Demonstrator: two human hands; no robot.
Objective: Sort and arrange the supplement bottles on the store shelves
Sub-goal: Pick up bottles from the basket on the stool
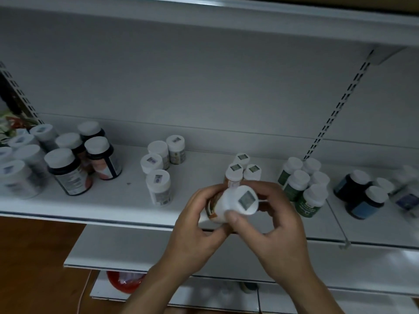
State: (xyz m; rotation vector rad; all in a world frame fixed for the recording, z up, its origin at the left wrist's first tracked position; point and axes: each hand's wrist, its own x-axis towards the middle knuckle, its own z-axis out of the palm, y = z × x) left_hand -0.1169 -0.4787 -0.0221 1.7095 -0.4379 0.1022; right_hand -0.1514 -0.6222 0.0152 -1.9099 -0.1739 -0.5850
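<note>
Both hands hold one orange-labelled supplement bottle (233, 202) with a white cap, tilted so the cap faces me, just above the front edge of the white shelf (113, 207). My left hand (199, 225) wraps its body from the left. My right hand (269, 220) grips the cap side, thumb on the cap rim. Right behind stand three matching orange-labelled bottles (243, 169). Green-labelled bottles (303, 184) stand to the right, small white bottles (159, 164) to the left.
Dark bottles (84, 159) and blurred clear-looking ones (20, 162) crowd the shelf's left end. Blue-labelled dark bottles (360, 191) stand at the right. A slotted upright (335, 112) runs up the back wall. Lower shelves and a red object (123, 283) lie below; an upper shelf hangs overhead.
</note>
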